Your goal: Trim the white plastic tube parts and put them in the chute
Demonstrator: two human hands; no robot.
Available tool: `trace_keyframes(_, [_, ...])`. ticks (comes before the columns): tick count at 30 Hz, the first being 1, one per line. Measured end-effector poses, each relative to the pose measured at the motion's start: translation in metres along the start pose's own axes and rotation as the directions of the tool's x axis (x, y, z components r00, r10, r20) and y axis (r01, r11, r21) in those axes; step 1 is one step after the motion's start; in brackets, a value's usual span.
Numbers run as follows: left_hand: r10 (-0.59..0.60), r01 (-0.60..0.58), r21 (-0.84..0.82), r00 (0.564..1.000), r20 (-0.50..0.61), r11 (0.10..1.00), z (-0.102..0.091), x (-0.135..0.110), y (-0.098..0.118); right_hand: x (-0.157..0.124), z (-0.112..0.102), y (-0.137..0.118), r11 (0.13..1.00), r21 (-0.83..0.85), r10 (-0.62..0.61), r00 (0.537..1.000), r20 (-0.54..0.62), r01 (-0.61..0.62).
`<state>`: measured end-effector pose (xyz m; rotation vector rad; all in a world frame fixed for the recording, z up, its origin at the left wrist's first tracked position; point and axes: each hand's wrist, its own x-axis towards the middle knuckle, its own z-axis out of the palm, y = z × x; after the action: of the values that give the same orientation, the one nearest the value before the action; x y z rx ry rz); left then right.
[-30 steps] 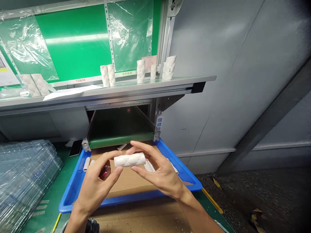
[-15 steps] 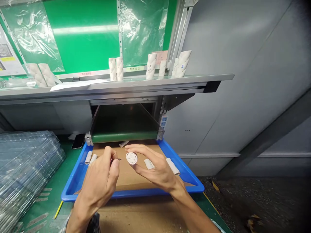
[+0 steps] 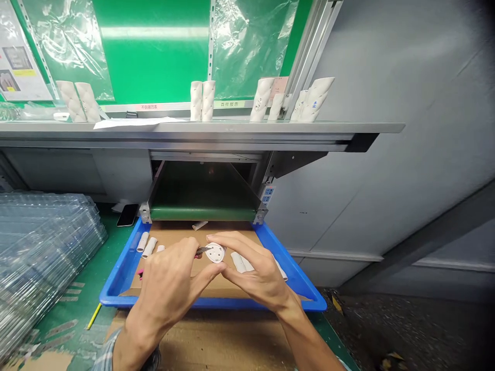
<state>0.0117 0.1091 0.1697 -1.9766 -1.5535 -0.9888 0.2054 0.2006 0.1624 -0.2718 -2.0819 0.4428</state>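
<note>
A person's right hand (image 3: pixel 257 275) holds a white cylinder (image 3: pixel 215 252) end-on over the middle of a blue plastic tray (image 3: pixel 116 288) on the green-topped table (image 3: pixel 83 288), its fingers (image 3: pixel 232 240) pinching the piece around its barrel so that the round, hole-dotted end face shows. The left hand (image 3: pixel 170 288) has its fingers (image 3: pixel 189 247) pressed together around a thin tool (image 3: pixel 203 250), whose dark metal tip touches the rim of that end face. Both hands hang clear of the tray's raised edges, with bare brown cardboard liner (image 3: pixel 178 234) open ahead of them. Behind, the green conveyor belt (image 3: pixel 203 212) ends at the tray's far edge, and a grey metal shelf (image 3: pixel 193 129) juts out overhead. A smooth grey wall (image 3: pixel 386 170) closes the right side, just beside the tray's corner. Half a second earlier the tool tip stood apart from the cylinder, and a second earlier the piece lay sideways between both hands, showing its dimpled, quilted side. Loose white pieces (image 3: pixel 149 246) lie on the cardboard near the left rim, and more (image 3: pixel 240 262) lie under the right hand. Upright white samples (image 3: pixel 202 100) of the same quilted texture line the shelf. A ribbed stack of clear plastic trays (image 3: pixel 42 242) fills the table's left side, and a dark phone (image 3: pixel 127 215) lies flat between that stack and the belt.
</note>
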Motion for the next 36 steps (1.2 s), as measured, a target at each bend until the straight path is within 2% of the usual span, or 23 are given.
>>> trace_keyframes(11, [0.032,-0.032,-0.014,0.999,-0.015,0.999,-0.0009,0.0022,-0.0017,0.0007,-0.0007,-0.0031,0.999,-0.030,-0.018,1.000,-0.019,0.017])
trace_keyframes(20, [0.024,-0.027,0.058,0.999,0.047,0.998,-0.0003,-0.0010,-0.0023,0.0012,-0.0011,-0.0055,0.995,-0.094,-0.050,0.998,-0.041,0.046])
trace_keyframes(24, [0.047,-0.049,0.045,0.998,0.038,0.998,0.0006,-0.0004,-0.0008,0.0015,-0.0003,-0.0058,0.993,-0.115,-0.047,0.998,-0.050,0.041])
trace_keyframes(28, [0.064,-0.064,-0.020,0.998,0.014,0.998,0.0006,0.0029,-0.0002,0.0016,0.0004,-0.0042,0.993,-0.108,-0.046,0.997,-0.057,0.040])
trace_keyframes(32, [0.029,-0.030,-0.198,1.000,-0.006,0.980,-0.0017,0.0059,-0.0031,0.0029,-0.0001,-0.0043,0.998,-0.068,0.006,0.997,-0.076,-0.011])
trace_keyframes(36, [0.002,0.002,-0.328,1.000,0.013,0.945,0.0002,0.0042,-0.0038,0.0014,0.0040,-0.0050,0.999,0.013,0.039,0.999,-0.008,-0.039])
